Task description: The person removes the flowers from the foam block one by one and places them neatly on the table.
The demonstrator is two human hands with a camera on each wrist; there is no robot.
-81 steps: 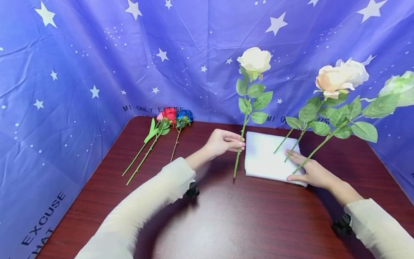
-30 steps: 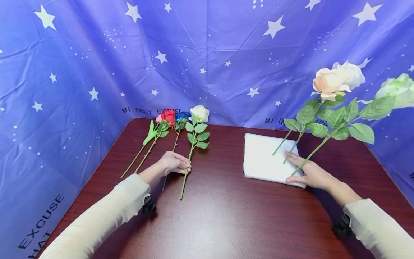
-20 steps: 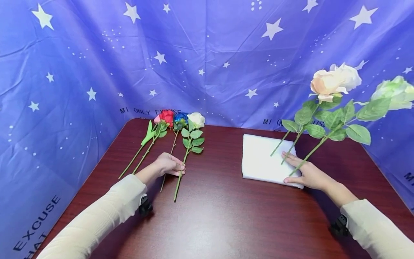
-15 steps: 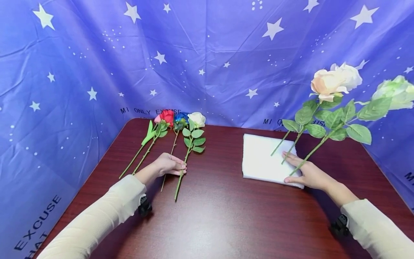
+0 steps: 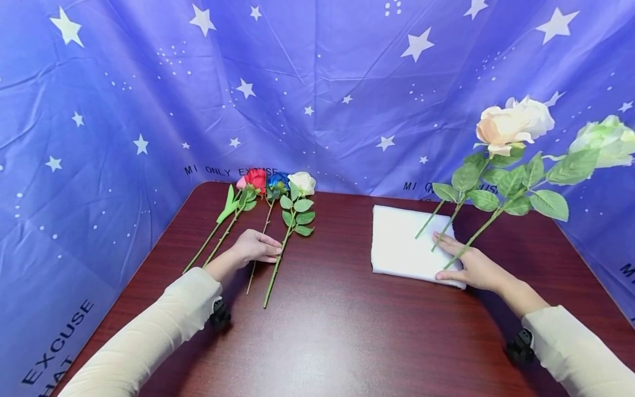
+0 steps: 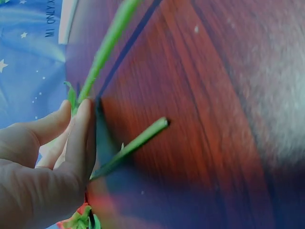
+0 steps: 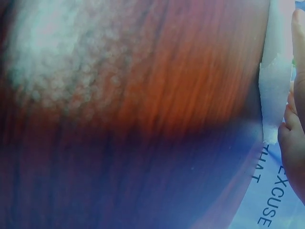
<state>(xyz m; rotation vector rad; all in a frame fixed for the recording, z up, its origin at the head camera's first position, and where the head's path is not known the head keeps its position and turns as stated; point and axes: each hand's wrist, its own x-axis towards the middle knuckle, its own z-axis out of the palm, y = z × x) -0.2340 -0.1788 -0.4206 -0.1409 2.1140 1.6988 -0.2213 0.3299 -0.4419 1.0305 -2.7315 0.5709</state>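
In the head view a white rose (image 5: 301,183) lies on the table, rightmost of the flowers at left. My left hand (image 5: 253,247) is at its green stem (image 5: 274,273), fingers fairly straight, fingertips just reaching it. The left wrist view shows thumb and forefinger apart beside the stem (image 6: 108,45). My right hand (image 5: 478,268) rests with spread fingers on a white foam block (image 5: 399,242). Out of the block stand a peach rose (image 5: 502,131), a white rose (image 5: 538,116) behind it, and a green-white rose (image 5: 602,142), leaning right. In the right wrist view, the right hand (image 7: 296,143) shows only partly.
A red rose (image 5: 256,180), a blue rose (image 5: 279,181) and a pink flower (image 5: 241,182) with a broad green leaf lie at the back left of the dark wooden table (image 5: 317,342). A blue star-patterned cloth (image 5: 278,82) hangs behind.
My left hand carried the white rose from beside the foam block to the left and laid it by the blue rose; its fingers have since drawn back from the stem. The right hand stayed on the block.
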